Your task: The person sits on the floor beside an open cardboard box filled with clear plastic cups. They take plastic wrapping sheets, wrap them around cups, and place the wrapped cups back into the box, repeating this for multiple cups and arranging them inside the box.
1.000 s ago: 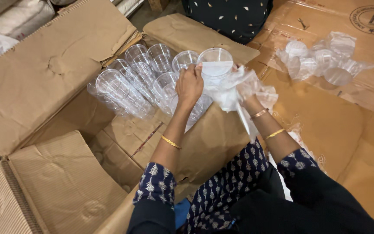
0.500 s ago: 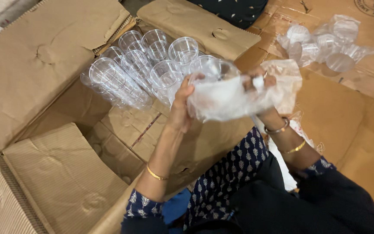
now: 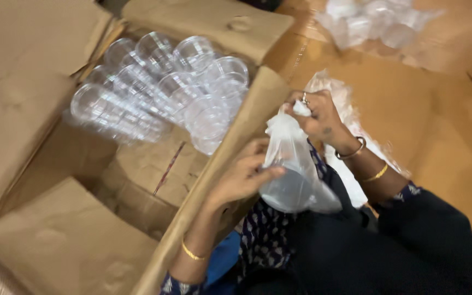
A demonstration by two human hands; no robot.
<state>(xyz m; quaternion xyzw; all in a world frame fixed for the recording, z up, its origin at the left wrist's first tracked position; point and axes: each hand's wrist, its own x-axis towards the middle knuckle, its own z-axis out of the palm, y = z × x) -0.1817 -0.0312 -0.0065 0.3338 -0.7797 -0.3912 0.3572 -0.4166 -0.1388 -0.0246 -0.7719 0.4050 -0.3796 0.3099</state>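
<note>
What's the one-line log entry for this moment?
left hand: cradles bagged cup | right hand: pinches bag top | box: open, cup stacks inside

- The cardboard box (image 3: 34,104) is plain brown.
- The stacked cups (image 3: 159,87) inside it are clear, with no colour.
- The plastic bag (image 3: 293,164) is see-through and whitish.
- The bangles (image 3: 378,173) are gold, and one is silver.
- The sleeves (image 3: 408,191) are dark blue with a small white print.
- The floor sheet (image 3: 427,109) is brown cardboard.

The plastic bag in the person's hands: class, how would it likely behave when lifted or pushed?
Probably floppy: the bag crumples where the right hand pinches its top. Likely light: the left hand steadies it with fingertips. Its rounded bottom might roll if set down.
</note>
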